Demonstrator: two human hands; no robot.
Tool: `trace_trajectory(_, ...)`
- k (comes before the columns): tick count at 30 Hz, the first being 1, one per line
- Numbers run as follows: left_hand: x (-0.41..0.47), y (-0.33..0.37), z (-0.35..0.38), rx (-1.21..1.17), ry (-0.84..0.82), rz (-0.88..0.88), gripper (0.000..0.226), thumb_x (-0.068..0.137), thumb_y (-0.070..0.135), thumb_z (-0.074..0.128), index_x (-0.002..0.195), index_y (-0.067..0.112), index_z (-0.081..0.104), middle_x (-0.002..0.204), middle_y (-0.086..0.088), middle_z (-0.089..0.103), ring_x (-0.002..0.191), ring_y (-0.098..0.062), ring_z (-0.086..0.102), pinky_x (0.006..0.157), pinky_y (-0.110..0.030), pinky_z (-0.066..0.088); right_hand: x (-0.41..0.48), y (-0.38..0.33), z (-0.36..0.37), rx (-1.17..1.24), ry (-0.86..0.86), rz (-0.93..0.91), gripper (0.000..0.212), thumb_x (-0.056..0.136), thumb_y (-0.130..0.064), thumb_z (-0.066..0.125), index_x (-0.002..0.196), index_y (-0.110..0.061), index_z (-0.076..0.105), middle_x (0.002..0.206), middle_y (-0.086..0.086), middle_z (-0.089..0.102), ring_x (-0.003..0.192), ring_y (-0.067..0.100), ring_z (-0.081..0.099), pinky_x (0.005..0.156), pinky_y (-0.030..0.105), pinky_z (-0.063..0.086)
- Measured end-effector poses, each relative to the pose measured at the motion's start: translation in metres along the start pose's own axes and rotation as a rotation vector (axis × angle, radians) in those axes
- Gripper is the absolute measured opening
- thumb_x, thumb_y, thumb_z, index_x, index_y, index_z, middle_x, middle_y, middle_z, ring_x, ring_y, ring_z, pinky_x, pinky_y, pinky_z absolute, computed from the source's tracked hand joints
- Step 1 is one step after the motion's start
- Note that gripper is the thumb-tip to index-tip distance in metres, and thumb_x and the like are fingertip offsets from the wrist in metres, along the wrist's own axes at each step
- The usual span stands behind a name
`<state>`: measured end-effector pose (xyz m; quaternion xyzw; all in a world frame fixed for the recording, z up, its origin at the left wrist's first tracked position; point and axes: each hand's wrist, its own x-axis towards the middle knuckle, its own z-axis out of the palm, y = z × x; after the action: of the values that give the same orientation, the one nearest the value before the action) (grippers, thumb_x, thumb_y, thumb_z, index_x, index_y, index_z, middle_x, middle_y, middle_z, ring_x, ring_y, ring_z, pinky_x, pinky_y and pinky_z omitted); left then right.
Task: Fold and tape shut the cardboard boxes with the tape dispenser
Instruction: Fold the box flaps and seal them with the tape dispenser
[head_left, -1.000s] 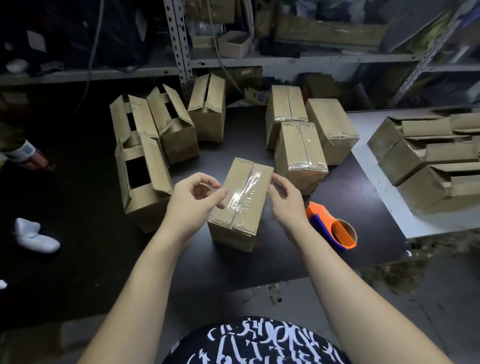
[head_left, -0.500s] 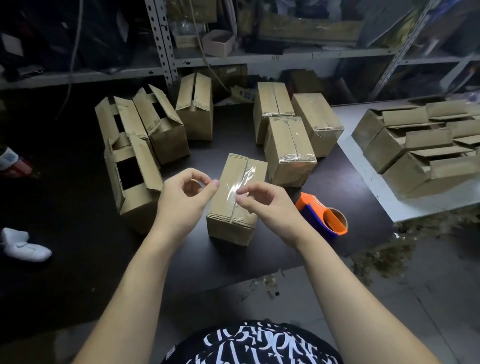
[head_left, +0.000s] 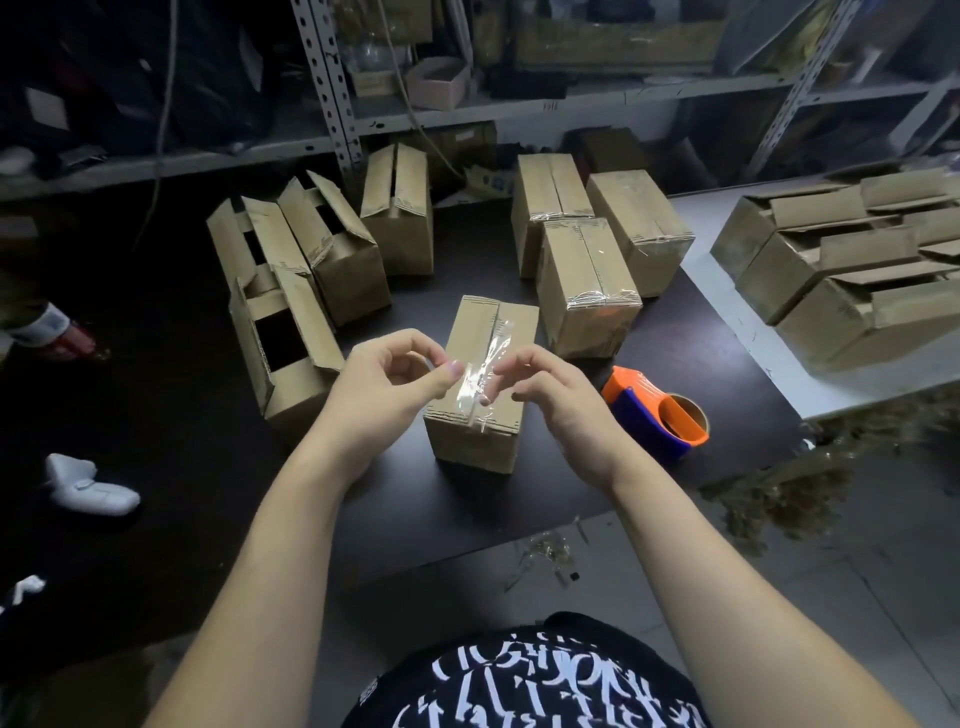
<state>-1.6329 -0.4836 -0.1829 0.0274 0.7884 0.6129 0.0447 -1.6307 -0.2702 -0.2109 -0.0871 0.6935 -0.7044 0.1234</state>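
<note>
A small closed cardboard box (head_left: 470, 449) stands on the dark table in front of me, with a strip of clear tape (head_left: 485, 366) running along its top seam. My left hand (head_left: 387, 384) is at the strip's left side, thumb tip against the tape. My right hand (head_left: 553, 397) is at its right side, fingertips pinching the wrinkled tape. The orange and blue tape dispenser (head_left: 657, 415) lies on the table just right of the box, with no hand on it.
Three taped boxes (head_left: 587, 283) stand behind the dispenser. Several boxes with open flaps (head_left: 291, 332) crowd the left. More untaped boxes (head_left: 852, 270) lie on a white table at the right. Metal shelving (head_left: 332, 104) runs along the back. A white shoe (head_left: 88, 488) is on the floor.
My right hand moved from the box's right edge onto the tape at the seam. My left hand stayed by the tape's left side. The tape now looks narrower and wrinkled.
</note>
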Motion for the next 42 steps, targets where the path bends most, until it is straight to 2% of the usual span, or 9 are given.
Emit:
trace_trajectory(3,0.002,0.001,-0.001,0.058,0.038,0.016,0.014,0.091,0.03,0.078,0.083,0.019,0.072,0.07,-0.002,0.069,0.057,-0.004,0.052,0.06,-0.025,0.04,-0.003,-0.006,-0.006,-0.049,0.018,0.009,0.022,0.094,0.01,0.051,0.103,-0.001,0.068,0.097,0.021,0.074,0.084,0.008,0.066,0.077,0.013,0.048)
trace_trajectory(8,0.006,-0.009,-0.002,0.142,0.224,0.031,0.016,0.095,0.029,0.074,0.08,0.025,0.07,0.072,-0.004,0.068,0.059,-0.012,0.055,0.059,-0.035,0.048,-0.005,-0.002,-0.022,-0.172,-0.005,0.136,0.022,0.09,-0.016,0.08,0.11,-0.009,0.076,0.104,0.009,0.077,0.087,0.005,0.069,0.074,0.015,0.052)
trace_trajectory(17,0.007,-0.035,0.001,0.242,0.312,-0.163,0.01,0.1,0.021,0.067,0.095,0.014,0.072,0.078,-0.006,0.073,0.055,-0.016,0.058,0.062,-0.031,0.049,-0.006,0.009,-0.031,-0.038,0.21,0.483,0.019,0.093,-0.03,0.076,0.099,-0.013,0.082,0.091,-0.002,0.08,0.082,0.01,0.058,0.067,0.027,0.042)
trace_trajectory(21,0.004,-0.032,-0.002,0.208,0.23,-0.145,0.011,0.1,0.02,0.067,0.092,0.015,0.073,0.074,-0.004,0.072,0.053,-0.013,0.055,0.063,-0.033,0.048,-0.009,0.017,-0.03,-0.101,0.271,0.435,0.013,0.096,-0.029,0.072,0.098,-0.018,0.08,0.095,-0.004,0.078,0.087,0.012,0.061,0.066,0.025,0.044)
trace_trajectory(26,-0.013,0.008,0.001,0.163,0.004,0.02,0.009,0.099,0.021,0.069,0.091,0.018,0.072,0.073,-0.002,0.07,0.056,-0.014,0.055,0.059,-0.029,0.047,0.003,0.011,-0.003,-0.176,0.111,0.143,0.043,0.097,-0.009,0.052,0.131,-0.03,0.067,0.136,-0.004,0.064,0.114,-0.008,0.059,0.089,0.008,0.045)
trace_trajectory(30,-0.023,0.031,-0.004,0.159,-0.064,0.087,0.007,0.098,0.019,0.07,0.093,0.015,0.072,0.073,-0.004,0.07,0.058,-0.016,0.057,0.058,-0.024,0.048,0.005,0.009,0.011,-0.18,-0.091,0.081,0.052,0.08,-0.017,0.04,0.117,-0.025,0.076,0.132,-0.007,0.069,0.13,0.006,0.054,0.114,0.027,0.04)
trace_trajectory(33,-0.022,0.029,-0.004,0.203,-0.008,0.095,0.007,0.098,0.019,0.07,0.092,0.015,0.071,0.071,-0.003,0.069,0.055,-0.013,0.056,0.056,-0.023,0.047,0.002,0.006,0.011,-0.035,-0.046,0.011,0.036,0.079,-0.013,0.044,0.092,0.0,0.075,0.103,0.009,0.077,0.107,0.022,0.065,0.102,0.034,0.044)
trace_trajectory(36,-0.015,0.016,-0.004,0.211,0.097,0.053,0.01,0.099,0.02,0.069,0.09,0.017,0.071,0.069,0.002,0.069,0.053,-0.009,0.054,0.055,-0.024,0.048,0.002,0.011,0.008,0.089,0.096,0.076,0.01,0.085,-0.009,0.065,0.083,-0.005,0.074,0.077,0.01,0.071,0.08,0.02,0.065,0.079,0.033,0.048)
trace_trajectory(42,-0.004,-0.012,0.0,0.255,0.212,-0.035,0.011,0.1,0.025,0.067,0.09,0.021,0.071,0.074,0.001,0.07,0.054,-0.01,0.057,0.057,-0.028,0.049,-0.012,0.019,-0.005,0.084,0.255,0.389,0.021,0.084,-0.027,0.085,0.097,-0.011,0.081,0.094,0.007,0.08,0.084,0.011,0.069,0.077,0.026,0.054)
